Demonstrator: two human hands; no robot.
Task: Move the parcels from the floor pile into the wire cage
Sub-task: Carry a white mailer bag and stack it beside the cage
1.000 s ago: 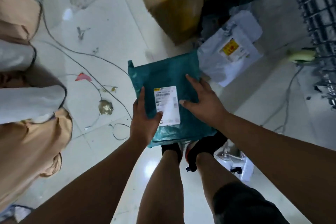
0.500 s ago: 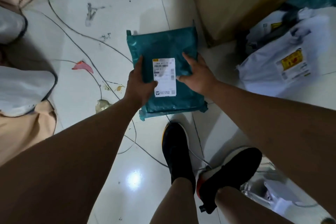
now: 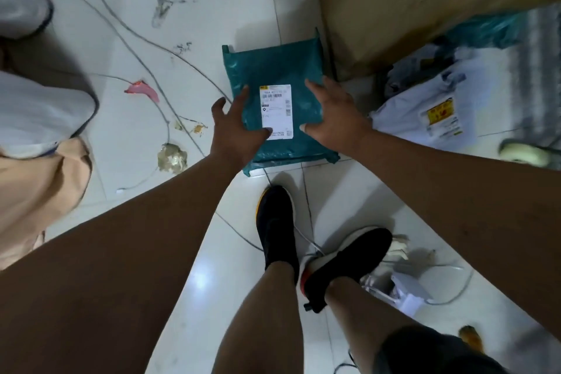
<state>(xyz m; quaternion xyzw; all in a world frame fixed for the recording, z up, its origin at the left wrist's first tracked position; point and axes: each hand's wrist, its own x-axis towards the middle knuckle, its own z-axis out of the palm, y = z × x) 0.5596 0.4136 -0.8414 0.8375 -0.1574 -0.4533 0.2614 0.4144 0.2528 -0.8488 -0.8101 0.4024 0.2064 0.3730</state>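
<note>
Letting go, by the look of it: both hands have opened since half a second ago, when they gripped the teal parcel point(image 3: 282, 70) by its two sides. Left hand point(image 3: 235, 127) is spread wide at the parcel's left edge, fingers straight and fanned, thumb tip over the lower corner of the white shipping label point(image 3: 276, 109). Right hand point(image 3: 334, 114) is also spread wide, over the right edge, fingers splayed, nothing pinched. Cannot tell if either palm touches the plastic.

The teal parcel looks to lie flat on the white tiled floor point(image 3: 212, 9), label up, just ahead of the left black shoe point(image 3: 276, 222). Its far right corner is up against the big cardboard box point(image 3: 394, 9). It sits farther from the person than before, and both arms reach out longer.

A white parcel point(image 3: 425, 118) with a yellow sticker lies right of the right hand, near the box. Thin cables point(image 3: 136, 36) run across the tiles on the left, with a pink scrap point(image 3: 141, 89) and a crumpled wad point(image 3: 172, 158) beside them. The right edge of the view is blurred.
</note>
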